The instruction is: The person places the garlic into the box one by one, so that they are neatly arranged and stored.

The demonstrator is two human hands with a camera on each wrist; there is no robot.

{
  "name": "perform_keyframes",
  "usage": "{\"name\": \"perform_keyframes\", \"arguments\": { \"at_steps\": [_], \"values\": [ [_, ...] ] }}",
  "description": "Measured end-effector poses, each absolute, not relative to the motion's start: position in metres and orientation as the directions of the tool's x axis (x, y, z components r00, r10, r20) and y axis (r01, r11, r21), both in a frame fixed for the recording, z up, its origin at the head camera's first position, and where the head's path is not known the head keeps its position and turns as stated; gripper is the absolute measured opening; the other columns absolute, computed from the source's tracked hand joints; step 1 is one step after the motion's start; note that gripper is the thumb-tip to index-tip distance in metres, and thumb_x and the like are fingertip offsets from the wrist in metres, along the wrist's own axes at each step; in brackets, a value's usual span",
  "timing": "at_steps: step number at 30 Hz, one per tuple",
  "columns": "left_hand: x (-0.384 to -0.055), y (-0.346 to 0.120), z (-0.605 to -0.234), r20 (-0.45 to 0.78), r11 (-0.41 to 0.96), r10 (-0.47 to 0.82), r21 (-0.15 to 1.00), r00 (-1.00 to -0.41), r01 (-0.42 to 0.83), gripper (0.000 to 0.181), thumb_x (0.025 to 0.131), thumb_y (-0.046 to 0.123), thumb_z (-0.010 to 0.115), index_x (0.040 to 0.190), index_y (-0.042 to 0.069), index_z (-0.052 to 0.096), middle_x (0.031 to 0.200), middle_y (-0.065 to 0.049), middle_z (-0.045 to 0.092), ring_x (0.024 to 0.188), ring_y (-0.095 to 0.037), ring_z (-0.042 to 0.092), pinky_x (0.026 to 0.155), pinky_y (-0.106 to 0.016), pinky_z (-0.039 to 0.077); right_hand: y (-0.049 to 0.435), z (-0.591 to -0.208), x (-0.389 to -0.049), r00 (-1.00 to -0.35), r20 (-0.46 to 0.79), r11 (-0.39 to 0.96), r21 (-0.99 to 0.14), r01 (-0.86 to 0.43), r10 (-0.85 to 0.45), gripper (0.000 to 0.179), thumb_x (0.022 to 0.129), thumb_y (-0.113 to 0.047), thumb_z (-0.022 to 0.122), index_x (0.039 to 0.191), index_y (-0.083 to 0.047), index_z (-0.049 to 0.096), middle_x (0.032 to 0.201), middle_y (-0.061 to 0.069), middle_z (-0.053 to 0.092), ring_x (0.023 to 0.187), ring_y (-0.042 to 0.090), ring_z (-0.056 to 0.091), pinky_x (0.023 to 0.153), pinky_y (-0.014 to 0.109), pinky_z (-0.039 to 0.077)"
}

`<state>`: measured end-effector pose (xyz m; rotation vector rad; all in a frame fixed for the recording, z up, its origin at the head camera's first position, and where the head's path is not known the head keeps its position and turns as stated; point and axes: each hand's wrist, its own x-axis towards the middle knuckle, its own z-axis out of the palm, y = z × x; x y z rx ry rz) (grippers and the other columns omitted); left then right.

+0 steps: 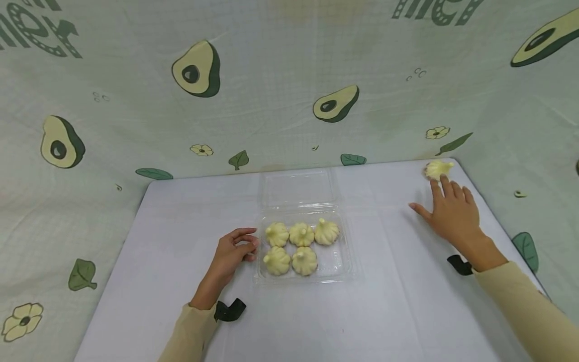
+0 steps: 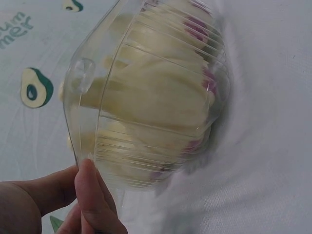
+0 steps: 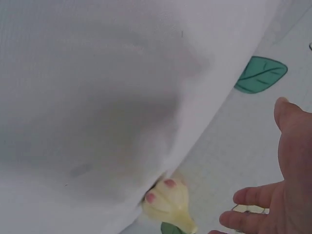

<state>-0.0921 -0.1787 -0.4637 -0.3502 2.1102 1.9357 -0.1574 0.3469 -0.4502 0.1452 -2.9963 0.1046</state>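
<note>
A clear plastic clamshell box (image 1: 334, 269) lies with its lid (image 1: 296, 188) folded back on the white table. Several pale yellow garlic bulbs (image 1: 301, 234) sit inside it in two rows, and the front right spot has no bulb. At the box's left side, my left hand (image 1: 232, 252) pinches the rim between thumb and fingers; the left wrist view shows the thumb (image 2: 87, 190) on the edge. One more garlic bulb (image 1: 437, 170) rests near the far right table corner. My right hand (image 1: 454, 211) reaches to it with fingers spread and extended, fingertips very near; contact cannot be told.
The white table (image 1: 380, 311) meets a hanging cloth (image 1: 271, 100) printed with avocados and leaves at its back and sides. Black straps (image 1: 230, 310) show at both wrists. The right wrist view shows the bulb with pink spots close to the table edge.
</note>
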Motion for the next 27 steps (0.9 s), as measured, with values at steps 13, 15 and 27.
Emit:
{"name": "perform_keyframes", "arguments": {
  "at_steps": [13,15,27],
  "values": [
    [-0.093,-0.179,-0.464,-0.339,0.100,-0.008,0.936,-0.941,-0.338,0.039,0.101,0.000,0.068,0.140,-0.003,0.062,0.104,-0.008,0.066,0.082,-0.014,0.066,0.065,-0.022,0.060,0.379,-0.460,-0.196,-0.992,0.048,0.975,-0.194,0.106,0.117,0.103,0.108,-0.063,0.042,0.157,0.023,0.013,0.157,0.048,0.021,0.138,0.068,0.026,0.116,0.077,0.023],
    [-0.093,-0.179,-0.464,-0.341,0.097,-0.007,0.935,-0.940,-0.340,0.039,0.101,0.000,0.068,0.140,-0.004,0.061,0.104,-0.008,0.066,0.082,-0.014,0.066,0.065,-0.022,0.060,0.382,-0.461,-0.201,-0.990,0.037,0.971,-0.203,0.128,0.138,0.104,0.108,-0.064,0.040,0.157,0.023,0.010,0.157,0.049,0.019,0.137,0.069,0.027,0.115,0.078,0.024],
    [-0.093,-0.179,-0.466,-0.346,0.089,-0.007,0.934,-0.938,-0.346,0.039,0.100,-0.002,0.068,0.139,-0.004,0.062,0.103,-0.007,0.066,0.082,-0.014,0.067,0.065,-0.022,0.060,0.399,-0.466,-0.225,-0.982,-0.051,0.946,-0.261,0.190,0.183,0.108,0.106,-0.068,0.033,0.157,0.023,0.008,0.154,0.049,0.024,0.130,0.070,0.032,0.109,0.079,0.029]
  ]
}}
